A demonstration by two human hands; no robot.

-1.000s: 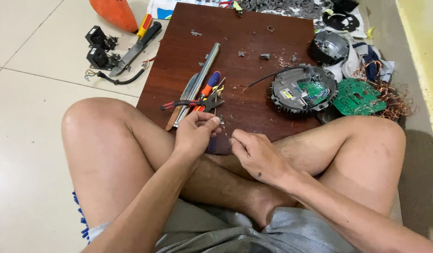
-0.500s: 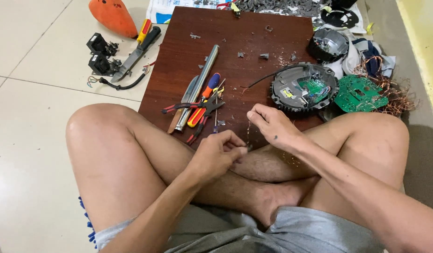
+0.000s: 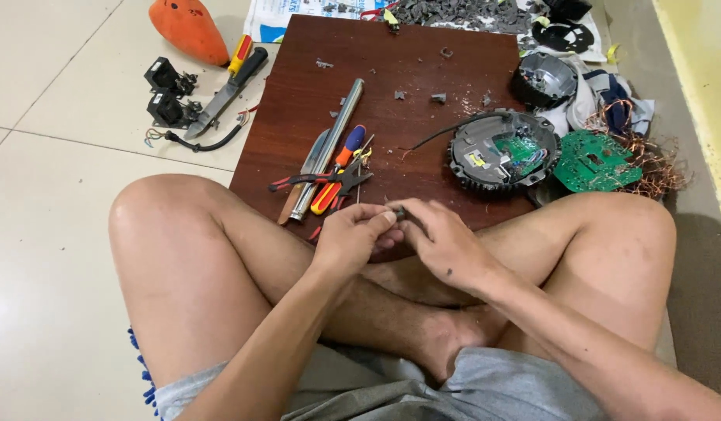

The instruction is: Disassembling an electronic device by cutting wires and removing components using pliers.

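Small dark metal part (image 3: 399, 212), pinched between fingertips of both hands. Held just above near edge of dark brown wooden worktop (image 3: 423, 78). Mostly hidden; shape unclear.

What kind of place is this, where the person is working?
Probably a home or an informal repair spot, not a proper workshop. The person sits cross-legged on a tiled floor, using a wooden board as a bench, with pliers, a green circuit board and tangled copper wire around it.
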